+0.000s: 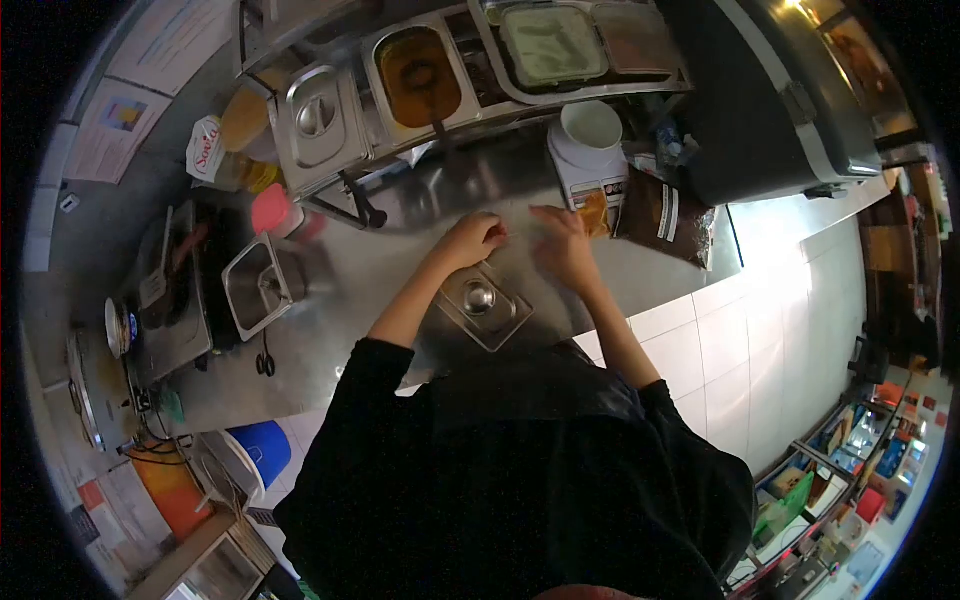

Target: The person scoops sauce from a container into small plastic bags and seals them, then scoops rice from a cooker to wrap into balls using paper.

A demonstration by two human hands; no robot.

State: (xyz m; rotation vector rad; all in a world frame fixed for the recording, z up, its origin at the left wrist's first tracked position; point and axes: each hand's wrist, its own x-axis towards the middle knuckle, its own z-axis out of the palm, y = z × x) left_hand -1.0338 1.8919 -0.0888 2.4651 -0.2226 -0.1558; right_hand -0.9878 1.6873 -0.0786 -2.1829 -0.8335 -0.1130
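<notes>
Steel lid: here it is, the small lid (503, 318) with its round knob (479, 296), lying on the steel worktop (385, 275) close in front of the person's body, just nearer than both hands and roughly between the forearms.
Left hand: the left hand (473, 243) is over by the lid's far corner, fingers curled in; whether it touches the lid or pinches something small, I can't tell.
Right hand: the right hand (566, 248) is off the lid's right side, a finger pointing across toward the left; it's smeared by motion, so how far it opens and any hold stay unclear.
Hard to see: that blur swallows the right fingertips, the dark apron (530, 385) crowds the lid's near side, and the view's black rim cuts off the outer shelves.
Far edge: the raised rack of pans (415, 80) runs along the back, a ladle (437, 120) handle hanging out toward the worktop.
Right side: a white container (590, 135) and a dark brown packet (665, 220) sit just past the right hand, then the counter's edge and tiled floor (715, 345).
Left side: steel surface spreads from the lid toward an open square pan (262, 285) and black-handled scissors (265, 358), both well apart from the left hand.
</notes>
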